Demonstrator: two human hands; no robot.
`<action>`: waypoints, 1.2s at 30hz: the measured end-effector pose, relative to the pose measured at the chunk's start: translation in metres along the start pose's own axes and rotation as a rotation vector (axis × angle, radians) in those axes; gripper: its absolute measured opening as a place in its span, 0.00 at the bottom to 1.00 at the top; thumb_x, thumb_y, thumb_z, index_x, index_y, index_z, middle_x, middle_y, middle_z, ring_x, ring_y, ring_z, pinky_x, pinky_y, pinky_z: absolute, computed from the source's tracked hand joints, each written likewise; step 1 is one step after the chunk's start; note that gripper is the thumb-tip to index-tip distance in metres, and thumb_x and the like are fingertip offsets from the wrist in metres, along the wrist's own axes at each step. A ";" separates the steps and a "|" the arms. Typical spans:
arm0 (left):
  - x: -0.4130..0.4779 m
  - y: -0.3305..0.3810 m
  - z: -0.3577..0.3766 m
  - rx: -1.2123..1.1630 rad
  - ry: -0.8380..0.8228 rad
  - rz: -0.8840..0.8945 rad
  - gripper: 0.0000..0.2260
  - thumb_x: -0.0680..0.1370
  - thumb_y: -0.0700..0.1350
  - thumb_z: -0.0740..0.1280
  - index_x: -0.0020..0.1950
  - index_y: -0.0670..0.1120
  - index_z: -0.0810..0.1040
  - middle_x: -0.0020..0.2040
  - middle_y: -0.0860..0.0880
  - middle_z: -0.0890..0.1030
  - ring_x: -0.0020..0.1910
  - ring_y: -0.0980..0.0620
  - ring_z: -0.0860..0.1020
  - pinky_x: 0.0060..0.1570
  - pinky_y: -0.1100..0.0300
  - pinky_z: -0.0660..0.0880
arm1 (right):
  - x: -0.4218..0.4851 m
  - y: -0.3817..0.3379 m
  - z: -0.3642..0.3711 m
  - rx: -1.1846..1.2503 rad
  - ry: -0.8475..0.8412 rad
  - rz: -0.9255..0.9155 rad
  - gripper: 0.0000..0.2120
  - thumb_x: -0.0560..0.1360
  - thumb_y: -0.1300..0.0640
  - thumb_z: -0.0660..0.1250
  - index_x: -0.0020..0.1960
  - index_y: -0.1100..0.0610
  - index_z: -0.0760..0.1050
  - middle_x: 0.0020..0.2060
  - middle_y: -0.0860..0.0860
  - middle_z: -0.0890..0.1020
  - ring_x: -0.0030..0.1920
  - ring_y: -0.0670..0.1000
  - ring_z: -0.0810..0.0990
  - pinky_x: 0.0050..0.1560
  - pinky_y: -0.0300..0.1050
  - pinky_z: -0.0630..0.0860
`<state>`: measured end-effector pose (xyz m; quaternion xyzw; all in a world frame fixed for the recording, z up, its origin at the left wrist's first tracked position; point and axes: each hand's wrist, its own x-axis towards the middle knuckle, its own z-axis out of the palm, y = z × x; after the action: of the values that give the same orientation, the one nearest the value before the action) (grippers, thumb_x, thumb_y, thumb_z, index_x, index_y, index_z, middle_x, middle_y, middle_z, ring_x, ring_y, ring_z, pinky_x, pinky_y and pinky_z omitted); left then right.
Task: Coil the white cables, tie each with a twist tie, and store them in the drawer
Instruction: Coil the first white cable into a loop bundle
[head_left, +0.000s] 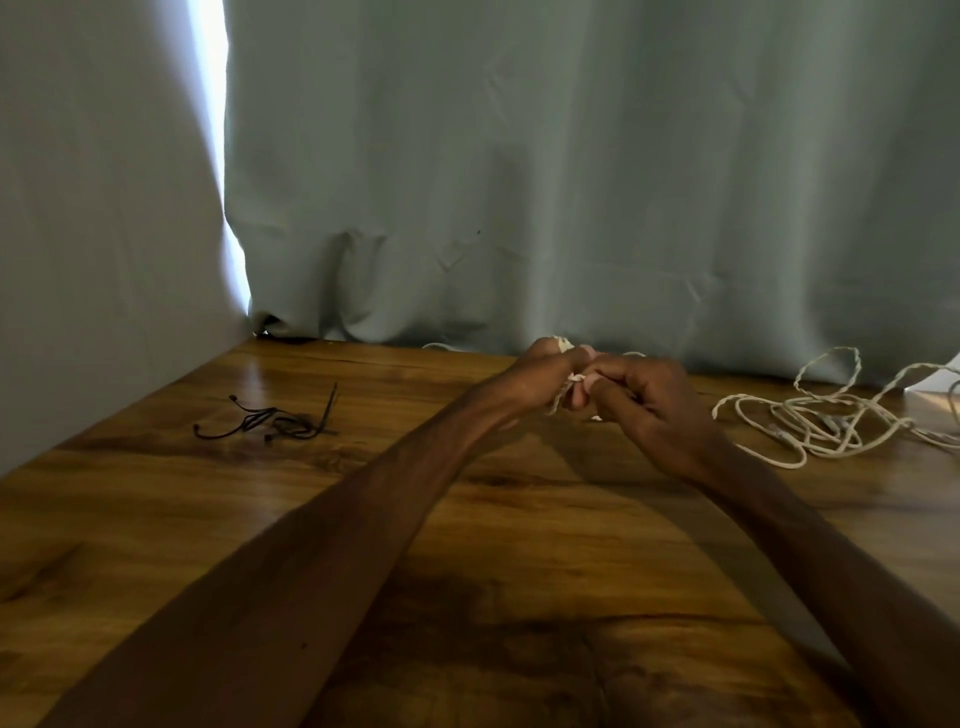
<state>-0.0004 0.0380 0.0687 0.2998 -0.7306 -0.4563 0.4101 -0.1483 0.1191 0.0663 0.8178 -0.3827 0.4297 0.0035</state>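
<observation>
Near the table's far edge, at the middle: our left hand (540, 382) and right hand (649, 410) meet fingertip to fingertip above the glossy brown wood-grain table (467, 525).
Held cable: a small cream-white bundle of twisted cable (563, 343) peeps out above the left fist, and a short strand hangs between the hands. Most of it is hidden.
Left grip: fingers curled tight round the bundle.
Right grip: thumb and forefinger pinch narrowly on the same bundle, the other fingers curled under.
Look: matte, cream-white, strands wound like thin rope.
Loose cable: a loose tangle of cream-white twisted cable (810, 421) lies on the table at the right, well apart from our hands, its loops reaching the pale grey-green cloth curtain (571, 156).
Ties: thin black twist ties (280, 418) lie heaped at the left, near the white wall (78, 208).
Counts: two hands, one held bundle, one tangle. We cannot tell how many cables the tangle holds or how many ties the heap holds.
</observation>
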 end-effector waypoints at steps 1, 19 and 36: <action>-0.001 0.001 0.001 0.006 -0.036 -0.001 0.20 0.85 0.44 0.59 0.35 0.43 0.76 0.26 0.50 0.76 0.26 0.56 0.73 0.30 0.63 0.69 | 0.000 0.001 -0.002 -0.034 0.022 -0.009 0.14 0.81 0.54 0.61 0.43 0.53 0.84 0.33 0.46 0.83 0.32 0.47 0.80 0.35 0.43 0.72; -0.020 0.026 -0.003 -0.221 -0.481 -0.275 0.31 0.85 0.64 0.46 0.43 0.41 0.73 0.22 0.56 0.68 0.16 0.61 0.59 0.21 0.66 0.49 | 0.002 0.030 -0.029 -0.160 0.155 0.044 0.07 0.81 0.54 0.69 0.53 0.54 0.85 0.46 0.45 0.87 0.47 0.45 0.85 0.50 0.50 0.79; -0.022 0.031 -0.002 -0.428 -0.572 -0.363 0.20 0.86 0.55 0.54 0.36 0.49 0.65 0.24 0.56 0.64 0.18 0.60 0.61 0.19 0.67 0.52 | -0.002 0.033 -0.026 -0.160 0.164 0.059 0.08 0.83 0.51 0.64 0.53 0.45 0.83 0.38 0.44 0.83 0.38 0.44 0.81 0.41 0.43 0.76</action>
<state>0.0103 0.0673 0.0910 0.1927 -0.6388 -0.7282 0.1562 -0.1874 0.1057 0.0708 0.7653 -0.4381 0.4633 0.0876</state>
